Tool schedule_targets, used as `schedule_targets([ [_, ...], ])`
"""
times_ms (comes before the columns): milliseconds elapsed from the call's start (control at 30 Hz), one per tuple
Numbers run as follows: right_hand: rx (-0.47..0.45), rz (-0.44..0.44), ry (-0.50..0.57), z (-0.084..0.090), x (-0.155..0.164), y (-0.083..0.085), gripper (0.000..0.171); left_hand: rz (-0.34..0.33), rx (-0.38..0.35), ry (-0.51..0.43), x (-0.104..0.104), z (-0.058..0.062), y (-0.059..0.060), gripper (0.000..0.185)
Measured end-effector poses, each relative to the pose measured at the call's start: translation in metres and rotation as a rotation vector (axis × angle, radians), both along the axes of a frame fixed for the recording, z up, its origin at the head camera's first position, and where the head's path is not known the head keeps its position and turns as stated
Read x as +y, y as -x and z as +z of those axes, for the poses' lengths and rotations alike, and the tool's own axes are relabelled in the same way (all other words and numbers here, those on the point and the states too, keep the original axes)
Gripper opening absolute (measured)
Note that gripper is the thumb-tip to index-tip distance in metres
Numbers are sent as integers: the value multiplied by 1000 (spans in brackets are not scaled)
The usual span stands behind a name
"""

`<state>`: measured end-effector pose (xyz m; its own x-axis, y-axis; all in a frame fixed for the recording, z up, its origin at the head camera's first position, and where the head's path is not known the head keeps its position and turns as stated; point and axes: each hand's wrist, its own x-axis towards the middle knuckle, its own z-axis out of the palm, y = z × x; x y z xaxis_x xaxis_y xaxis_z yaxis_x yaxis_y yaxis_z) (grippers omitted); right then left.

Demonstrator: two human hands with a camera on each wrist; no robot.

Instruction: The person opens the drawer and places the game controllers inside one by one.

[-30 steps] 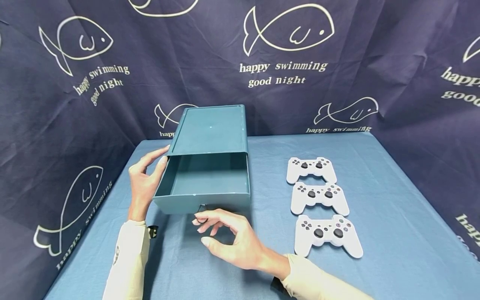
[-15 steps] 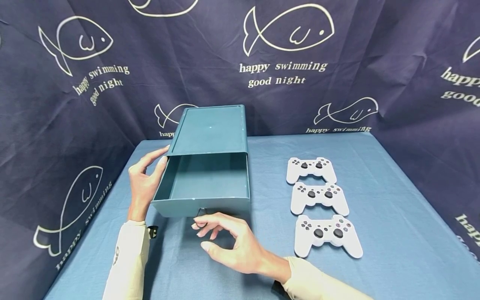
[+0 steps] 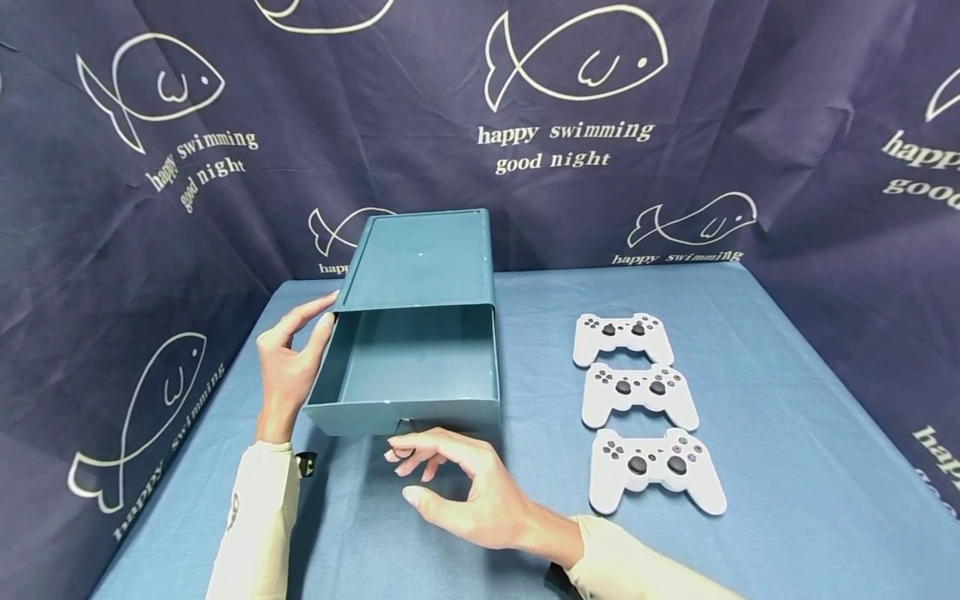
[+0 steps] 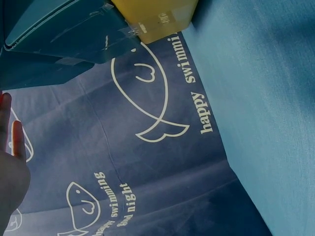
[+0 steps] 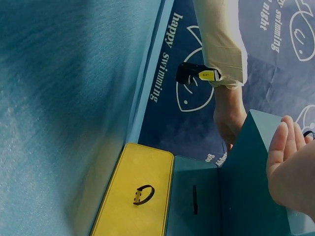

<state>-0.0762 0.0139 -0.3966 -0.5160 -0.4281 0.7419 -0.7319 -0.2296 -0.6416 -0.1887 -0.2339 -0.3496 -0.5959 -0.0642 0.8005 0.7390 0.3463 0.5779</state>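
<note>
A teal drawer cabinet (image 3: pixel 420 258) stands at the back left of the table, its top drawer (image 3: pixel 341 417) pulled well out with nothing inside. At the drawer's front hangs a thin dark loop handle (image 3: pixel 406 422). My right hand (image 3: pixel 480 492) hooks its fingertips through that loop, thumb held apart below. Against the cabinet's left side, by the opening, my left hand (image 3: pixel 287 367) rests with fingers extended and thumb close to the drawer's side. The right wrist view shows the right hand (image 5: pixel 293 172) in front of the drawer face.
Three white game controllers (image 3: pixel 625 337) lie in a column on the blue cloth (image 3: pixel 780 400) to the right. Below the pulled drawer are a closed teal drawer (image 5: pixel 184 221) and a yellow drawer (image 5: pixel 115 196). A dark fish-print curtain (image 3: pixel 420 108) surrounds the table.
The top drawer has slid slightly farther out toward me, and my right hand moved with it. My left hand stays in place at the cabinet's side. The controllers have not moved.
</note>
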Motion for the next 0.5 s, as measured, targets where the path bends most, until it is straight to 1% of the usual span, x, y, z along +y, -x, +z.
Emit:
schedule_targets([
  [200, -8, 6, 2, -1, 1, -1, 47, 1, -7, -6, -2, -4, 4, 31],
  [367, -15, 13, 1, -2, 3, -3, 48, 0, -6, -10, -1, -3, 3, 31],
  [433, -16, 16, 2, -2, 4, -4, 49, 1, -4, -12, -2, -4, 4, 31],
  [500, -16, 19, 4, -2, 6, -4, 49, 5, -3, -12, -5, -7, 8, 31],
])
